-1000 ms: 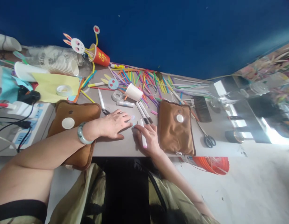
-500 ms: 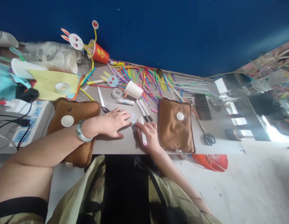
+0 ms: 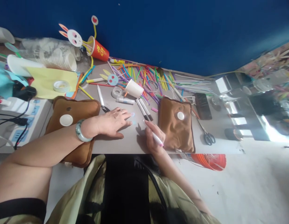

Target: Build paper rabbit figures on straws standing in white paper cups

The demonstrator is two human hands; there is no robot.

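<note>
My left hand (image 3: 114,122) lies flat on the grey table (image 3: 125,144), fingers spread. Its fingertips touch or nearly touch small pale paper pieces, one lilac (image 3: 132,114) and one light blue (image 3: 134,122). In my right hand (image 3: 155,137) is a white marker (image 3: 156,137) with a pink end, tilted, its tip toward the paper pieces but apart from them. Two capped markers with black ends (image 3: 144,109) lie just beyond. A white paper cup (image 3: 133,88) is tipped over behind a clear tube (image 3: 125,100). Beside my left fingers rests another white pen (image 3: 100,95).
Brown hot-water bags lie left (image 3: 72,109) and right (image 3: 174,130) of my hands. Colourful straws (image 3: 153,81) cover the back. Scissors (image 3: 209,138) and a dark phone (image 3: 203,106) are at right. A power strip (image 3: 25,124) with cables stands left. An orange bucket (image 3: 212,161) is below the table edge.
My right hand has drawn back to the right with the marker, lifting it from the paper pieces and tilting it more. My left hand has stayed in place. The view has shifted slightly.
</note>
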